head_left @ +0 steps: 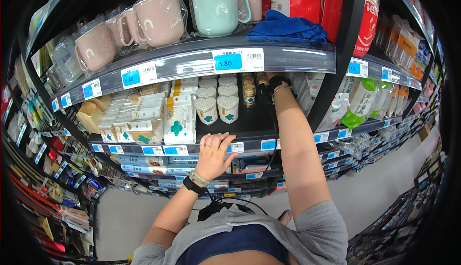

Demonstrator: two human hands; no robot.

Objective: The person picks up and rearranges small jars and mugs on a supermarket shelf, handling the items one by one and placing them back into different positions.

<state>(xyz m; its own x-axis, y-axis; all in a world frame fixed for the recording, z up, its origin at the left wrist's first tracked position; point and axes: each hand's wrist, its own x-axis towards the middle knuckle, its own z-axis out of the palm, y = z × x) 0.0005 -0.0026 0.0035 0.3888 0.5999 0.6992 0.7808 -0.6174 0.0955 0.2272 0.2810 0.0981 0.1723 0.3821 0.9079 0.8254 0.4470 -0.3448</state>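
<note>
My left hand (pixel 214 155) lies on the front edge of the middle shelf (pixel 252 135), fingers stretched out and nothing held. Right in front of it stand clear tubs of white cotton swabs (pixel 207 108), in two rows. My right hand (pixel 279 83) reaches deep into the same shelf; its fingers are hidden under the upper shelf's edge, and a dark strap and bracelet show at the wrist. Just left of it are small jars of what look like toothpicks (pixel 248 93). Whether the right hand holds one cannot be seen.
Above are wrapped pink mugs (pixel 160 19), a mint mug (pixel 216 10) and a crumpled blue cloth (pixel 289 28). A black upright post (pixel 346 30) stands right of my right arm. White packets (pixel 180 121) hang left of the tubs. A thin black cable runs beside my right forearm.
</note>
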